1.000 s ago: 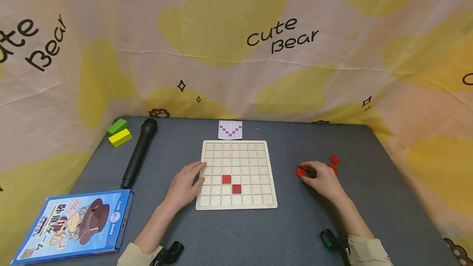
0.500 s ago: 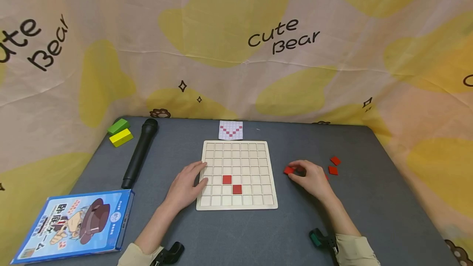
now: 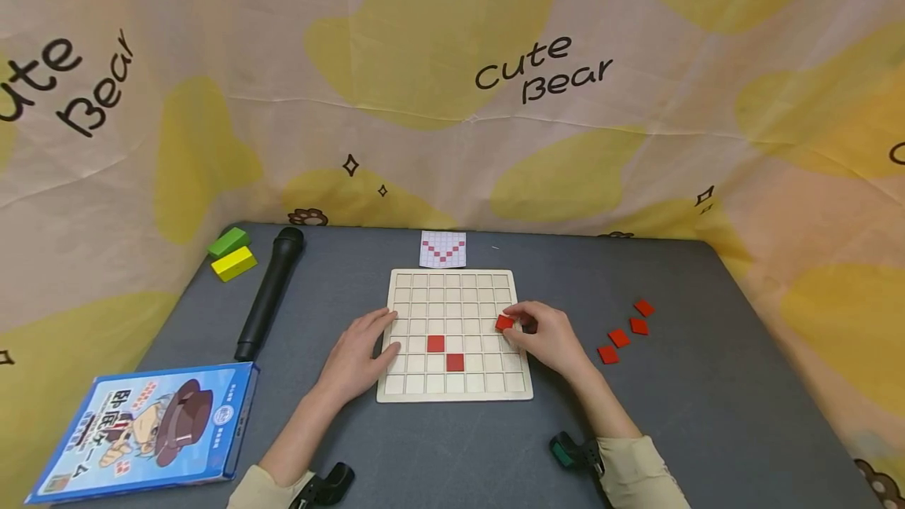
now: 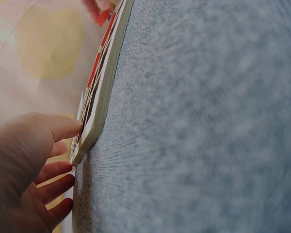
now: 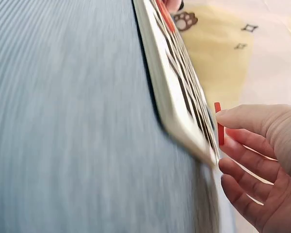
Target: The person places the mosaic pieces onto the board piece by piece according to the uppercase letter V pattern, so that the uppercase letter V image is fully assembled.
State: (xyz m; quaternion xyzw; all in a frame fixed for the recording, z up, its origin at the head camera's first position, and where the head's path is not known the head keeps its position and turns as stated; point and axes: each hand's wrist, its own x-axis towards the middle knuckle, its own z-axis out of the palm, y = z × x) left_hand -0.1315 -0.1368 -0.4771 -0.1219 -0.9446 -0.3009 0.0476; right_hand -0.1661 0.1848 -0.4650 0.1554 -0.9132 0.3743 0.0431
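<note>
With 2 red tiles (image 3: 445, 353) seated on the grid board (image 3: 453, 391), the right hand (image 3: 544, 336) pinches a 3rd tile (image 3: 504, 323) over its right edge, seemingly unseated, the left hand (image 3: 356, 356) rests spread on its left edge, and 4 spare tiles (image 3: 626, 330) wait to its right.

I count seven red tiles: two set in the wooden grid board (image 3: 452, 395), at (image 3: 435, 343) and (image 3: 456, 362), one pinched in my right hand (image 3: 547, 338), and four loose on the table (image 3: 452, 454). I see one board, one pattern card (image 3: 443, 249), one microphone (image 3: 269, 292), one blue box (image 3: 144, 430), one green block (image 3: 227, 241), one yellow block (image 3: 232, 262).
</note>
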